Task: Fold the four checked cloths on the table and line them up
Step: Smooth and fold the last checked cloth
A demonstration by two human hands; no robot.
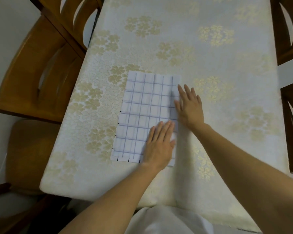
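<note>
Cloth [142, 107] is laid flat toward the near left corner of the counter [218, 39]. Left grip [159, 144] and right grip [190, 107], fingers straight and holding nothing, are pressed along its right edge, probably to flatten a fold.

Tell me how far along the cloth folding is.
Done: nothing lined up in view. In hand: one checked cloth lies flat on the table, left hand and right hand pressing its right edge with straight fingers; whether it is already folded once, I cannot tell. Left: finishing this cloth, then the other three, none in view, and lining all four up.
</note>
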